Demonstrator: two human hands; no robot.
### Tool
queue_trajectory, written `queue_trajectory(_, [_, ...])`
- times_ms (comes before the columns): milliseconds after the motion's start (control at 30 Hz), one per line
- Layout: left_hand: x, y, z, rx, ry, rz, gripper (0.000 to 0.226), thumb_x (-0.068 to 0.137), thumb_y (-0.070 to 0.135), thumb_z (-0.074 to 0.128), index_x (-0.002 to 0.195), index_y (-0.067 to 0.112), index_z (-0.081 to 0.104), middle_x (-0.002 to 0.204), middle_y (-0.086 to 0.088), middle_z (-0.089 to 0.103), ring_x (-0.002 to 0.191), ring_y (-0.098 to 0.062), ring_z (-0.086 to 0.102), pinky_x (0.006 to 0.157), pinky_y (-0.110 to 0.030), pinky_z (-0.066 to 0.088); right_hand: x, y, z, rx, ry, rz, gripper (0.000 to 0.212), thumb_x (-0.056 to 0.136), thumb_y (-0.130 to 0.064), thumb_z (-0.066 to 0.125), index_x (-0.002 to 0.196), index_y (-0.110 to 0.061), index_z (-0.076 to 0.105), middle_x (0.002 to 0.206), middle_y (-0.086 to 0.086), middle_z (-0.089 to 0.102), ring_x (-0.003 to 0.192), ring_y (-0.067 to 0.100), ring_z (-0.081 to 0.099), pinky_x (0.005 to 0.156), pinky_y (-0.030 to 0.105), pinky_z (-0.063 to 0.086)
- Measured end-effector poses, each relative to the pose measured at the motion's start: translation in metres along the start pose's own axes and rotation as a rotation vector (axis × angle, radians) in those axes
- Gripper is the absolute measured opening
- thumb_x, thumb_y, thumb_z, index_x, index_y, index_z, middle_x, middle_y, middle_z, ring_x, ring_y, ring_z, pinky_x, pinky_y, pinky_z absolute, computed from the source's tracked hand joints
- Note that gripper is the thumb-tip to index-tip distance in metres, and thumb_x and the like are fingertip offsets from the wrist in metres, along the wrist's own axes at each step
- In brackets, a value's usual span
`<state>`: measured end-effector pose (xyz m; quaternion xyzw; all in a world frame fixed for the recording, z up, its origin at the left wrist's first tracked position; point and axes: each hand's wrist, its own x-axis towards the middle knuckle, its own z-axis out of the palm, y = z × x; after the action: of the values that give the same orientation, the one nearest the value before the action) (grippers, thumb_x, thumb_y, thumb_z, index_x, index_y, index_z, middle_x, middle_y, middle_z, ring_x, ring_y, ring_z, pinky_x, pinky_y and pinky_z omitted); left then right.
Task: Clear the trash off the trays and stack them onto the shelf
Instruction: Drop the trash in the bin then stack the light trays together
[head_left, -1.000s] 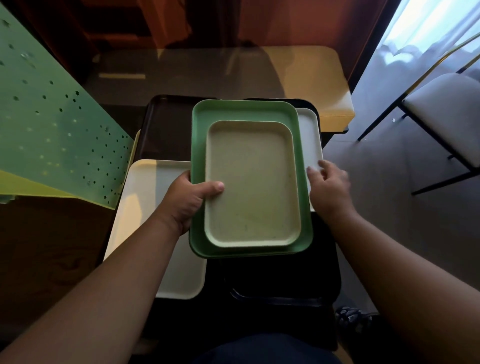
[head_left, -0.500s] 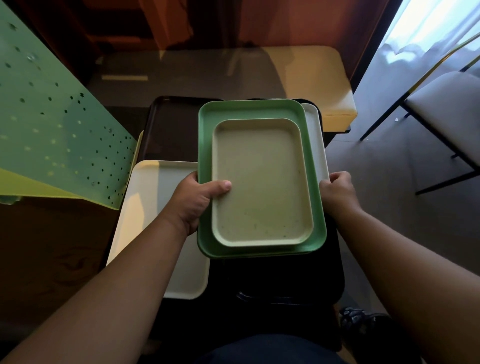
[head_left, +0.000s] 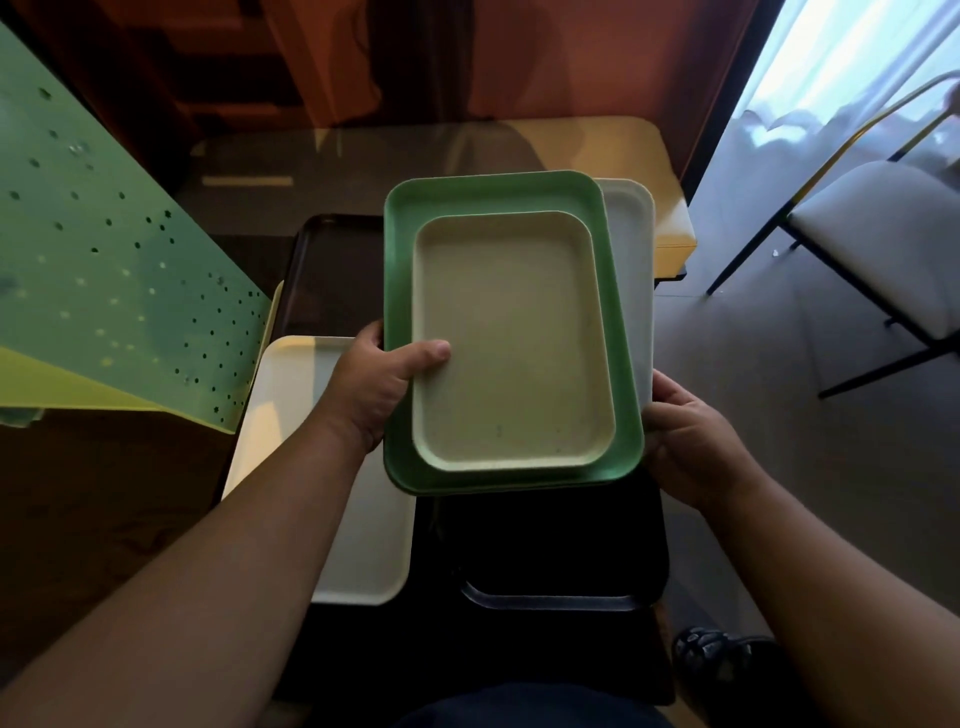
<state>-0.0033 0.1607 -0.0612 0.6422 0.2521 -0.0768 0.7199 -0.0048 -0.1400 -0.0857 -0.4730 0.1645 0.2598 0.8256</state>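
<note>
I hold a stack of trays in front of me: a small pale yellow-green tray (head_left: 511, 343) nested in a larger green tray (head_left: 400, 260), with a white tray (head_left: 631, 270) showing under its right side. My left hand (head_left: 379, 384) grips the stack's left edge, thumb on the small tray. My right hand (head_left: 691, 441) holds the right edge near the front corner, fingers hidden under the stack. No trash shows on the top tray, only a few small specks.
Below lie a cream tray (head_left: 291, 405) at the left, a dark tray (head_left: 332, 275) behind it and a black tray (head_left: 556, 597) in front. A perforated green panel (head_left: 104, 291) slants at the left. A glass table (head_left: 363, 171) stands ahead, a white chair (head_left: 883, 249) at the right.
The stack has lifted and tilted slightly to the right. My right hand slid back along the right edge toward the front corner and now grips there.
</note>
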Motion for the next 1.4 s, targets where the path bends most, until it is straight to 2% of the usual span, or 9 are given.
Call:
queue_trajectory(133, [-0.004,0.006,-0.011,0.019,-0.077,0.003,0.049,0.084,0.013,0.075,0.131,0.013,0.058,0.112,-0.013,0.072,0.096,-0.032,0.073,0.072,-0.039,0.062,-0.003,-0.001,-0.002,0.007,-0.240,0.107,0.078,0.051,-0.005,0.093,0.126,-0.010,0.072,0.110,0.020,0.075,0.087,0.029,0.077,0.075,0.038,0.065])
queue_trajectory(267, [-0.007,0.001,-0.027,0.010,-0.063,0.052,0.047,0.081,0.021,0.077,0.126,0.014,0.063,0.111,-0.015,0.074,0.096,-0.036,0.073,0.074,-0.042,0.061,-0.003,-0.008,0.006,0.178,-0.426,0.281,0.051,0.087,-0.008,0.062,0.137,0.001,0.060,0.126,0.023,0.069,0.111,0.035,0.070,0.098,0.044,0.056])
queue_trajectory(433, [-0.015,-0.013,-0.037,0.048,-0.025,0.103,0.048,0.086,0.037,0.075,0.128,0.018,0.062,0.113,-0.011,0.075,0.098,-0.032,0.074,0.078,-0.044,0.061,-0.001,0.002,0.065,-0.209,-0.024,0.175,0.055,0.083,-0.051,0.064,0.119,-0.010,0.071,0.106,0.017,0.078,0.091,0.033,0.076,0.082,0.044,0.062])
queue_trajectory(700, [-0.030,-0.013,-0.089,0.082,0.093,0.134,0.031,0.105,0.041,0.040,0.101,0.030,0.069,0.092,0.005,0.076,0.090,-0.017,0.072,0.078,-0.037,0.059,0.010,0.041,0.118,-0.504,0.208,0.134,0.022,0.087,-0.007,0.067,0.109,-0.007,0.068,0.094,0.011,0.072,0.080,0.027,0.069,0.067,0.036,0.058])
queue_trajectory(833, [-0.030,-0.011,-0.114,0.147,0.070,0.133,0.025,0.107,0.027,0.043,0.102,0.041,0.063,0.100,0.006,0.075,0.095,-0.017,0.072,0.082,-0.035,0.058,0.012,0.057,0.138,-0.450,0.176,0.116,0.034,0.085,-0.005,0.070,0.119,-0.002,0.065,0.100,0.015,0.073,0.085,0.030,0.071,0.072,0.040,0.060])
queue_trajectory(1033, [-0.029,-0.010,-0.148,0.169,0.052,0.103,0.027,0.106,0.023,0.046,0.126,0.023,0.063,0.108,0.000,0.075,0.099,-0.018,0.072,0.088,-0.036,0.059,0.009,0.080,0.158,-0.424,0.109,0.133,0.050,0.071,-0.006,0.082,0.118,-0.007,0.064,0.104,0.016,0.076,0.089,0.032,0.076,0.068,0.039,0.062])
queue_trajectory(1200, [-0.022,-0.008,-0.178,-0.059,-0.087,-0.052,0.046,0.104,0.047,0.040,0.129,0.015,0.064,0.119,-0.022,0.069,0.104,-0.036,0.068,0.091,-0.054,0.056,0.003,0.098,0.154,-0.329,0.098,0.162,0.067,0.065,-0.011,0.086,0.126,-0.003,0.061,0.114,0.023,0.074,0.103,0.044,0.072,0.089,0.057,0.058])
queue_trajectory(1300, [-0.014,-0.021,-0.187,0.313,0.045,-0.114,0.037,0.104,0.035,0.044,0.115,0.007,0.065,0.112,-0.024,0.068,0.085,-0.029,0.065,0.074,-0.044,0.056,0.000,0.109,0.152,-0.264,0.121,0.151,0.072,0.064,-0.014,0.083,0.130,-0.001,0.058,0.118,0.026,0.072,0.109,0.049,0.068,0.095,0.065,0.053])
queue_trajectory(1400, [-0.015,-0.048,-0.199,0.923,0.169,-0.120,0.033,0.093,0.031,0.056,0.120,0.011,0.058,0.121,-0.013,0.060,0.095,-0.028,0.062,0.081,-0.041,0.054,-0.003,0.116,0.150,-0.231,0.159,0.132,0.070,0.064,-0.012,0.081,0.129,0.001,0.059,0.117,0.028,0.072,0.105,0.049,0.069,0.086,0.059,0.059])
